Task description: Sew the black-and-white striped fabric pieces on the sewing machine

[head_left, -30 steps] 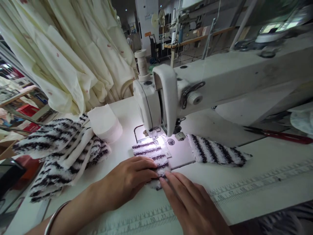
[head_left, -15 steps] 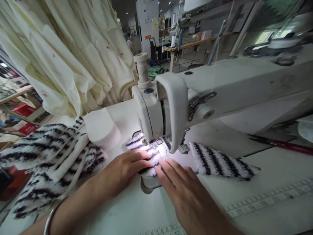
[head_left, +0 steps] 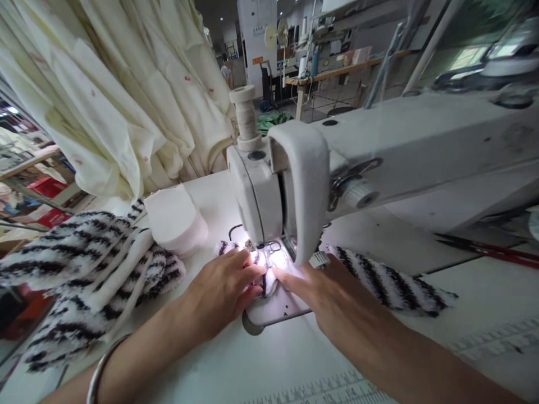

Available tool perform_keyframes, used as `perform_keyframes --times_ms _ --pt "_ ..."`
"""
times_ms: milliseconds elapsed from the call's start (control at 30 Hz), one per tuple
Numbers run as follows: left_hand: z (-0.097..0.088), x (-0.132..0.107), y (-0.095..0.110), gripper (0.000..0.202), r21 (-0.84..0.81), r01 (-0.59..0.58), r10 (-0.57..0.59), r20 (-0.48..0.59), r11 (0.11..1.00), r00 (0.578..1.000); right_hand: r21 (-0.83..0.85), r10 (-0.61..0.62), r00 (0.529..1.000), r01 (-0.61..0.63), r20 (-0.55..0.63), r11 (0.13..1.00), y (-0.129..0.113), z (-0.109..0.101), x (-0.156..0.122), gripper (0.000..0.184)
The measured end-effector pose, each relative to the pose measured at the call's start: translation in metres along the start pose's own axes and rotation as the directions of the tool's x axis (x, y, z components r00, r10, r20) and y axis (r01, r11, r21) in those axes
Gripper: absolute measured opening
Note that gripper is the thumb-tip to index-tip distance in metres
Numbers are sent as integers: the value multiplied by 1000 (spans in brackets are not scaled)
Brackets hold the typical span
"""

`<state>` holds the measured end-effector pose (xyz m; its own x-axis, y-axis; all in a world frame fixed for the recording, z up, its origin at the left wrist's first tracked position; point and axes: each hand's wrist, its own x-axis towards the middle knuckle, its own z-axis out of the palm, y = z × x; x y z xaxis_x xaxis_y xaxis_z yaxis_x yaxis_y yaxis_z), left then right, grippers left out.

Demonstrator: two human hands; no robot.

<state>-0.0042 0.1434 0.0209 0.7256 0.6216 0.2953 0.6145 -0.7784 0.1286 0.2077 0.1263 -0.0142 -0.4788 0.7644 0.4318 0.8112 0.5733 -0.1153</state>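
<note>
A small piece of black-and-white striped fluffy fabric [head_left: 266, 285] lies under the lit needle area of a white sewing machine [head_left: 261, 193]. My left hand [head_left: 223, 289] is closed on its near left edge, fingers bent and thumb against the cloth. From the right, my right hand [head_left: 332, 286] reaches in with one digit stretched to the fabric beside the presser foot. Its other fingers are spread away, partly hidden behind the machine head. Just beyond that hand, a second striped piece [head_left: 391, 280] lies flat on the table.
Left of the machine are a heap of striped fabric [head_left: 96, 264] and a stack of white rounded pieces [head_left: 174, 219]. Cream cloth [head_left: 126, 95] hangs behind. Red-handled scissors [head_left: 492, 249] lie at right, and a ruler scale [head_left: 337, 390] runs along the front.
My right hand has moved right and forward, its fingers spreading toward the machine head. My left fingers have bent more tightly on the fabric, which is now bunched and partly covered.
</note>
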Motion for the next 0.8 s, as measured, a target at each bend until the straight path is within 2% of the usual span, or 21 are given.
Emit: perform_keyframes --times_ms 100,200,267,367,500,667,800 --pt "7 3 2 17 71 4 1 -63 998 998 -34 -33 999 32 -25 999 -10 1 -5 38" --pt "8 7 0 18 30 12 -10 -92 999 996 -130 -60 982 37 -179 991 -36 4 -15 51" --pt "4 7 -5 19 -35 3 -4 -45 999 999 -139 2 979 -31 -204 990 -52 7 -21 53" --pt "-6 3 -14 17 -161 -17 31 83 987 996 -90 103 987 -114 -124 989 -64 11 -24 51" --pt "-12 -4 -20 26 -272 -57 84 89 961 992 -52 76 985 -85 -156 995 -55 9 -22 51" --pt "-7 -8 -11 25 -268 -5 25 71 963 997 22 18 994 -16 -111 1000 -33 1 -17 47" --pt "-4 -6 -1 24 -213 27 -18 44 977 999 37 2 998 0 -62 999 -33 1 -15 46"
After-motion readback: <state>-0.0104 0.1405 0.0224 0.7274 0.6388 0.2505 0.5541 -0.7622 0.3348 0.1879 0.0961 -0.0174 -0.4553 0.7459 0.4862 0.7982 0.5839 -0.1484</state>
